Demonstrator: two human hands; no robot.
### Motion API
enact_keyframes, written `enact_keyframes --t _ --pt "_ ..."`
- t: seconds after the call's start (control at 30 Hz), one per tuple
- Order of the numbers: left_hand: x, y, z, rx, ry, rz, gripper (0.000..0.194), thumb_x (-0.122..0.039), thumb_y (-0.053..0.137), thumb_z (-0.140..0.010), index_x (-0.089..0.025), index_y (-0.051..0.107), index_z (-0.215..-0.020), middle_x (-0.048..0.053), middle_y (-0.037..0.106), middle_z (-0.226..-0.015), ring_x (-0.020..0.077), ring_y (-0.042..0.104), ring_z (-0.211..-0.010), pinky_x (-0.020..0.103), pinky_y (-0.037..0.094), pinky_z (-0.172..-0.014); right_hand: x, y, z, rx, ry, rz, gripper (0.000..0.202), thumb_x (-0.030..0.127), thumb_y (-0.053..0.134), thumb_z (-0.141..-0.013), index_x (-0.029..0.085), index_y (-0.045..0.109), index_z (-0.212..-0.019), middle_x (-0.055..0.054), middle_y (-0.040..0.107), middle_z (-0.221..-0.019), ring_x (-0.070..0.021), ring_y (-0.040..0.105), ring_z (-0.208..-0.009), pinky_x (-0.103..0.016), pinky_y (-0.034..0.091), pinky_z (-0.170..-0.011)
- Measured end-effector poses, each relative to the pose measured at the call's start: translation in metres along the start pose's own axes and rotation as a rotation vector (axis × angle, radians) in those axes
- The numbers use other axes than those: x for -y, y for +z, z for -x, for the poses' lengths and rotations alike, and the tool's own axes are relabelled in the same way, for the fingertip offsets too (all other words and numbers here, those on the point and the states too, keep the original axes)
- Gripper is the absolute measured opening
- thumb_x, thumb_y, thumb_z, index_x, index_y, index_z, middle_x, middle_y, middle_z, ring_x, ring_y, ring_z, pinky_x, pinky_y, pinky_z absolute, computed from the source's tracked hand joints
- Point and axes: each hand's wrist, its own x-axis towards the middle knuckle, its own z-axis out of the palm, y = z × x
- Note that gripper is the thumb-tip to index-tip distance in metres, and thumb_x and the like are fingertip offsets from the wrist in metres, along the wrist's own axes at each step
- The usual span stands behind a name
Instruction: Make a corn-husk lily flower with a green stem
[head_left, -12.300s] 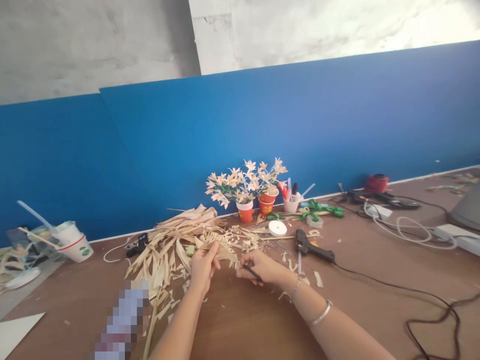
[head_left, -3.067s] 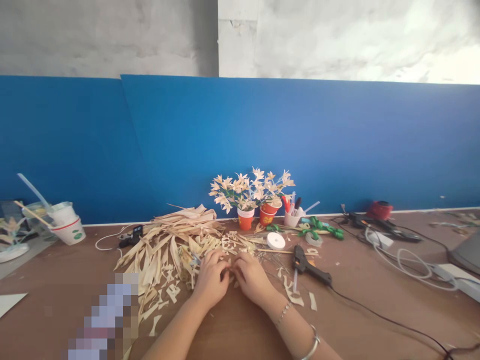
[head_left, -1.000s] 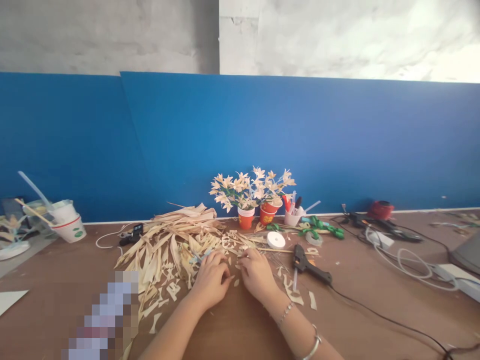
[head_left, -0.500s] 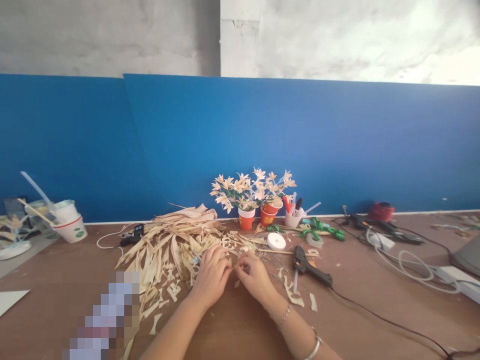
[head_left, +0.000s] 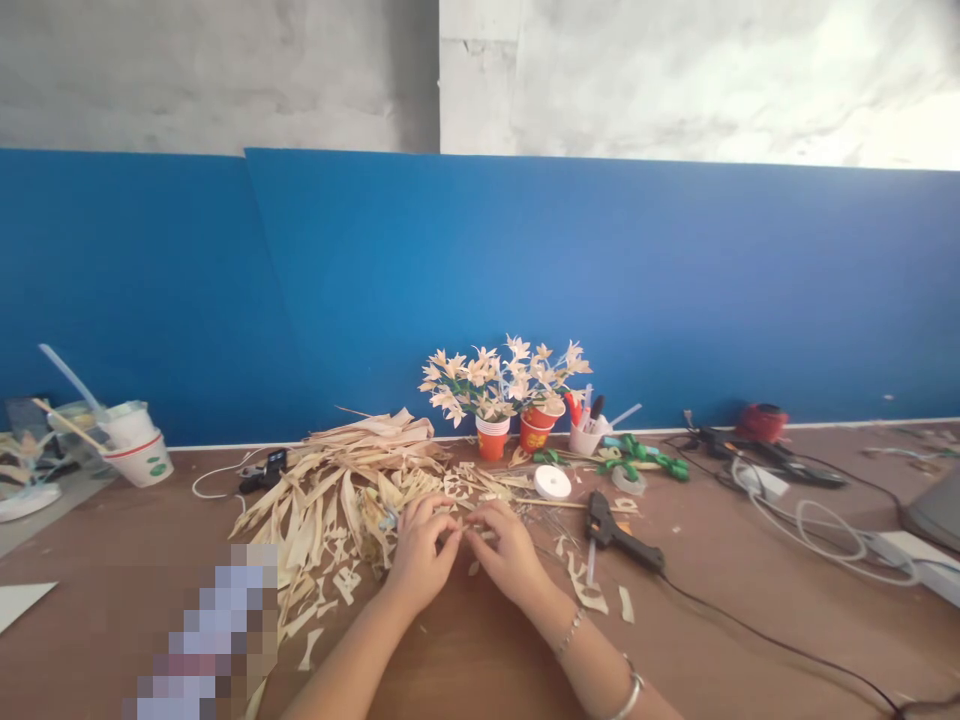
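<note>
My left hand (head_left: 424,550) and my right hand (head_left: 506,545) meet fingertip to fingertip above the table, just in front of the cut scraps. The fingers of both are bent into a pinch; whatever sits between them is too small to make out. Left of my left hand spreads a heap of dried corn husks (head_left: 307,500), with small cut husk pieces (head_left: 347,582) around it. A glue gun (head_left: 622,535) lies to the right of my right hand, its cord running off to the right. Behind the hands is a white tape roll (head_left: 553,482).
Husk flowers (head_left: 480,375) stand in red paper cups (head_left: 493,440) by the blue partition (head_left: 375,290). Beside them are a cup of pens (head_left: 586,438) and green ribbon or tape (head_left: 645,458). White cables (head_left: 817,535) lie right, a white cup (head_left: 140,462) left.
The hands stay in almost the same place. Fingers of both have shifted slightly, with the right index finger and thumb spread a little wider behind the meeting tips.
</note>
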Motion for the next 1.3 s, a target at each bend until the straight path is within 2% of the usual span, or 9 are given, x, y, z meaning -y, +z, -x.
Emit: enact_keyframes --t 0.07,0.13,0.3,0.53,0.8,1.03,1.13,1.3 --pt "-0.001 -0.001 0.0 0.005 0.014 -0.006 0.013 -0.016 0.052 -0.079 -0.023 0.06 -0.07 0.005 0.059 -0.106 0.0261 0.047 -0.11 0.048 0.038 -0.093 -0.001 0.0 0.001 0.003 -0.018 0.024 0.017 0.016 0.053 -0.079 0.02 0.063 -0.093 -0.006 0.059 -0.092 -0.0193 0.057 -0.088 -0.031 0.05 -0.076" --pt "-0.002 -0.002 0.0 0.012 0.02 -0.013 0.014 -0.016 0.052 -0.079 -0.023 0.06 -0.07 0.005 0.059 -0.106 0.026 0.047 -0.111 0.048 0.038 -0.093 -0.001 0.0 0.001 -0.005 -0.031 0.056 0.02 0.015 0.052 -0.08 0.021 0.063 -0.095 -0.006 0.059 -0.092 -0.0194 0.057 -0.089 -0.032 0.049 -0.078" --pt "-0.005 -0.001 0.001 0.006 0.017 -0.05 0.013 -0.013 0.053 -0.075 -0.022 0.059 -0.068 0.005 0.059 -0.108 0.0273 0.045 -0.113 0.049 0.037 -0.093 0.006 -0.001 0.001 0.008 -0.069 0.127 0.014 0.011 0.051 -0.078 0.019 0.061 -0.07 -0.005 0.059 -0.084 -0.0181 0.056 -0.082 -0.03 0.045 -0.076" --pt "-0.015 0.004 0.001 -0.067 0.014 -0.106 0.015 -0.009 0.055 -0.07 -0.021 0.056 -0.061 0.006 0.059 -0.109 0.0296 0.043 -0.116 0.051 0.034 -0.094 0.015 0.005 0.001 -0.055 -0.069 0.164 0.015 0.007 0.05 -0.072 0.018 0.054 -0.064 -0.005 0.058 -0.077 -0.0179 0.054 -0.076 -0.028 0.044 -0.071" --pt "-0.012 0.005 0.001 -0.142 -0.06 -0.108 0.018 -0.009 0.055 -0.071 -0.02 0.057 -0.057 0.005 0.061 -0.107 0.0285 0.045 -0.113 0.049 0.035 -0.094 0.003 0.0 -0.003 -0.177 -0.068 0.257 0.016 0.004 0.048 -0.067 0.019 0.05 -0.062 -0.005 0.057 -0.077 -0.0187 0.054 -0.077 -0.03 0.045 -0.072" --pt "-0.009 0.005 0.003 -0.095 -0.067 -0.113 0.012 -0.021 0.056 -0.077 -0.024 0.066 -0.083 0.007 0.058 -0.112 0.0294 0.043 -0.115 0.05 0.035 -0.094 0.006 0.0 -0.002 -0.107 -0.093 0.166 0.014 0.008 0.05 -0.074 0.019 0.055 -0.068 -0.005 0.058 -0.079 -0.0177 0.055 -0.076 -0.029 0.045 -0.071" --pt "-0.011 0.005 0.003 -0.073 -0.041 -0.119 0.012 -0.02 0.054 -0.079 -0.023 0.064 -0.073 0.007 0.059 -0.11 0.0287 0.044 -0.113 0.049 0.036 -0.093 0.007 0.001 0.0 -0.083 -0.103 0.174 0.013 0.009 0.05 -0.075 0.018 0.056 -0.069 -0.005 0.058 -0.081 -0.0175 0.055 -0.078 -0.028 0.044 -0.072" --pt "-0.017 0.006 0.001 -0.103 -0.03 -0.12 0.015 -0.011 0.054 -0.074 -0.02 0.057 -0.062 0.006 0.059 -0.11 0.0278 0.043 -0.114 0.048 0.034 -0.095 0.01 0.005 0.0 -0.092 -0.093 0.272 0.013 0.008 0.05 -0.073 0.018 0.055 -0.066 -0.006 0.058 -0.079 -0.0182 0.054 -0.078 -0.028 0.044 -0.073"
